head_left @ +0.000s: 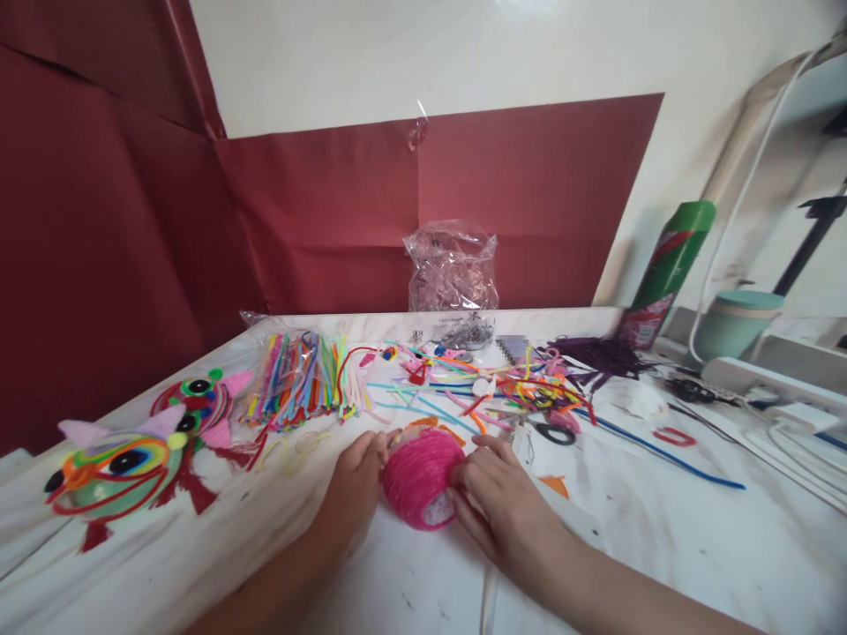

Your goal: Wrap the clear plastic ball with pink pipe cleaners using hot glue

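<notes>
A round ball wrapped in pink pipe cleaner (422, 479) sits on the white table (662, 547) near the front middle. My left hand (354, 494) presses against its left side with fingers curled round it. My right hand (499, 503) grips its right side, fingers bent onto the pink winding. Both hands hold the ball between them, low over the table top.
Loose coloured pipe cleaners (490, 388) lie scattered behind the ball, with a bagged bundle (297, 379) to the left. Two finished fuzzy animal faces (125, 463) sit at far left. A clear plastic bag (452, 269) and a green can (665, 273) stand at the back.
</notes>
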`<state>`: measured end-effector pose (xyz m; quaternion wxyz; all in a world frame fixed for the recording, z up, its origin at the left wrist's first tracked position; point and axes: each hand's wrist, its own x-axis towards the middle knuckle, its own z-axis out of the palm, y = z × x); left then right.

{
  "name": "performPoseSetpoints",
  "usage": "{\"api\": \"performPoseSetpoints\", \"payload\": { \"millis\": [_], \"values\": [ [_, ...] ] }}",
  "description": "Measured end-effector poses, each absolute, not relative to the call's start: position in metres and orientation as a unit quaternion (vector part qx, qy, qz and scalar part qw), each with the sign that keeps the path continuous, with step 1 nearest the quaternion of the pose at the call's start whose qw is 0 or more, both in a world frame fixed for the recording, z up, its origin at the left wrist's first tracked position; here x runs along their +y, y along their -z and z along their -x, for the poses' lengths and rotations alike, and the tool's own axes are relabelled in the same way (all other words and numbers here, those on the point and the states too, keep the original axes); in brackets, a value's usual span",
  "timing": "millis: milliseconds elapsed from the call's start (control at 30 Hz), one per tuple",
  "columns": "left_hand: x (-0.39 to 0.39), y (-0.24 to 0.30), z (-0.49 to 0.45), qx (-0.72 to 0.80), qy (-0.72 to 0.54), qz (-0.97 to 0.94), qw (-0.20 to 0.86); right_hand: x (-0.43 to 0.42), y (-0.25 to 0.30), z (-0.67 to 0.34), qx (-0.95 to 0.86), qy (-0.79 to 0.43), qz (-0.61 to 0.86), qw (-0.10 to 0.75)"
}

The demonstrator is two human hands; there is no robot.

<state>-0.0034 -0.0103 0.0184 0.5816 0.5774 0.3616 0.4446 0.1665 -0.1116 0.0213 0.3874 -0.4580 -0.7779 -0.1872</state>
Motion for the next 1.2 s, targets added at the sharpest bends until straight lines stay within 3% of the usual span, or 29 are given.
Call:
{"api": "performPoseSetpoints", "payload": {
  "millis": [167,533,733,1200],
  "values": [
    [-0.010,-0.019,0.003,0.355,-0.420,-0.566,0.615,-0.108,-0.021,-0.171,-0.775,0.189,0.463,0.387],
    [-0.023,-0.014,0.005,0.326,-0.360,-0.703,0.519,-0.105,-0.019,-0.179,-0.757,0.156,0.492,0.401],
    [-0.022,-0.018,0.003,0.332,-0.360,-0.689,0.535,-0.105,-0.019,-0.180,-0.726,0.105,0.513,0.446],
    [-0.025,-0.022,0.002,0.334,-0.356,-0.677,0.552,-0.105,-0.016,-0.182,-0.733,0.107,0.522,0.423]
  ]
}}
